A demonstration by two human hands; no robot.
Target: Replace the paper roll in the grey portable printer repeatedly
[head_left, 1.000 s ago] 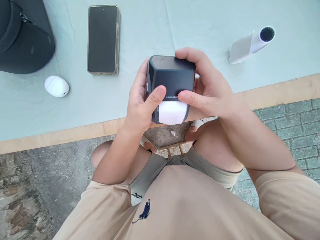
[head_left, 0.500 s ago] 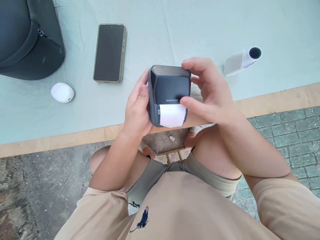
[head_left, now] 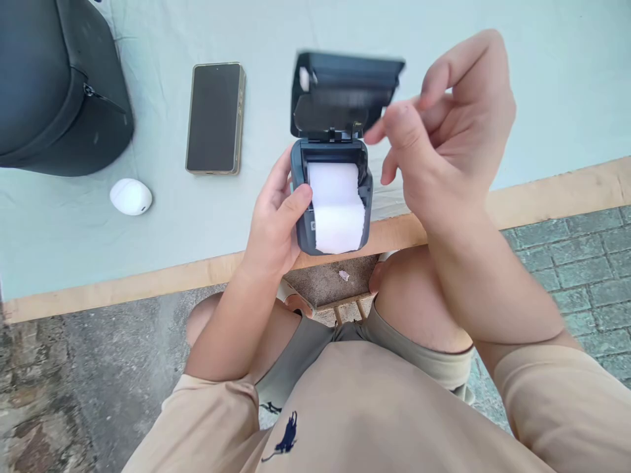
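Here the left hand (head_left: 276, 226) clasps the small label printer (head_left: 331, 203) by its stiff sides above the near table (head_left: 542, 190) edge, lid (head_left: 345, 92) up, probably light, paper roll (head_left: 338, 207) fragile, while the right hand (head_left: 444, 141) hovers loosely curled, holding nothing.

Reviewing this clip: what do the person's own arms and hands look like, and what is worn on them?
Both forearms are bare, with no watch, ring, glove or bracelet visible on the left hand or the right hand. Short beige sleeves of a T-shirt end near the elbows. The shirt carries a small dark blue embroidered logo.
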